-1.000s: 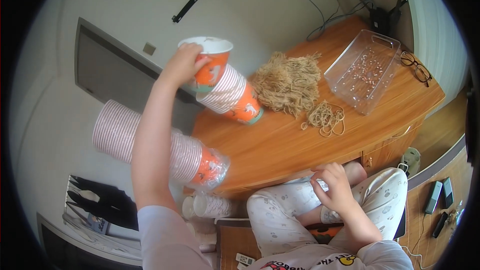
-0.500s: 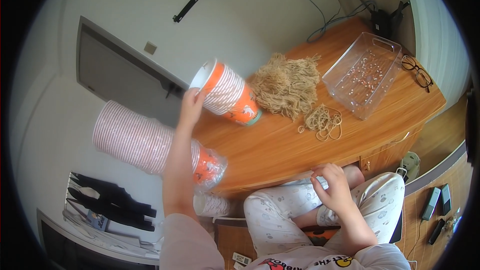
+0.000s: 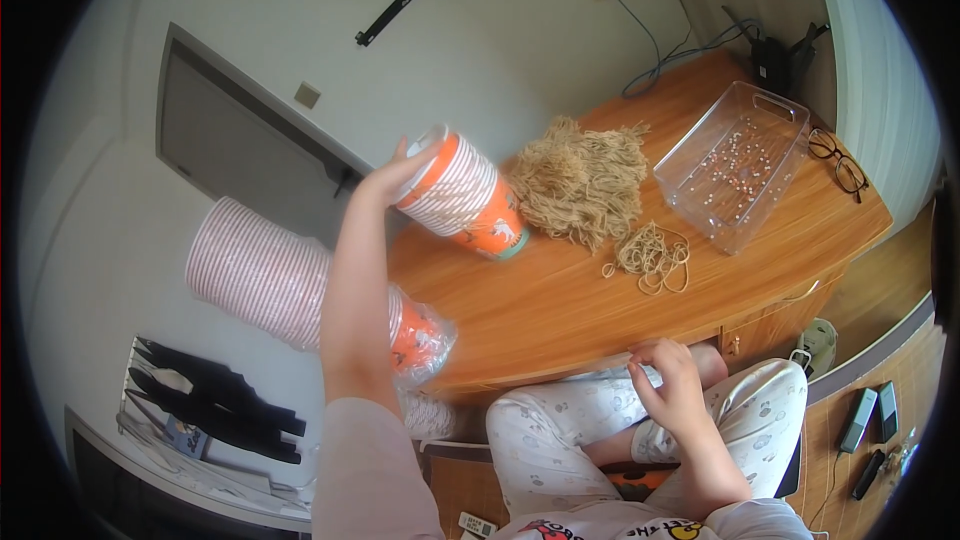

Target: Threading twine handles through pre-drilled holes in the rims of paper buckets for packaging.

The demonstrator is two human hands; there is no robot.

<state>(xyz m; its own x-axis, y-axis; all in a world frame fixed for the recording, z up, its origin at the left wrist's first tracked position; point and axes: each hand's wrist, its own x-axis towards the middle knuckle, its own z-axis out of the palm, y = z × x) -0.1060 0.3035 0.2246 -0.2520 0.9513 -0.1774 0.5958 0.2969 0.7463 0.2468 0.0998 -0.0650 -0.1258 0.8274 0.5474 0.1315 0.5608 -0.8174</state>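
Observation:
My left hand (image 3: 400, 172) is at the wide end of a leaning stack of orange-and-white paper cups (image 3: 472, 205). Its fingers stretch over the rim and mouth, with the thumb apart; the fingertips are blurred. A few tan strands show around the stacked rims. Just right of the cups lies a heap of tan string (image 3: 585, 180), with a smaller loose tangle of string (image 3: 652, 257) beside it. Above my lap, my right hand (image 3: 672, 385) hovers close to the table's front edge, fingers loosely curled and thumb apart, with nothing visible in it.
A long plastic-wrapped stack of cups (image 3: 265, 275) lies left of my forearm. On the wooden table (image 3: 540, 315) stand a clear tray (image 3: 680, 205) with small beads, glasses (image 3: 838, 162) and a black router (image 3: 775, 62). More cups (image 3: 428, 418) sit below the table edge.
My left hand has moved from the near side of the cup rim up and over its mouth, fingers stretching across. The right hand has shifted only slightly. The view has shifted a little.

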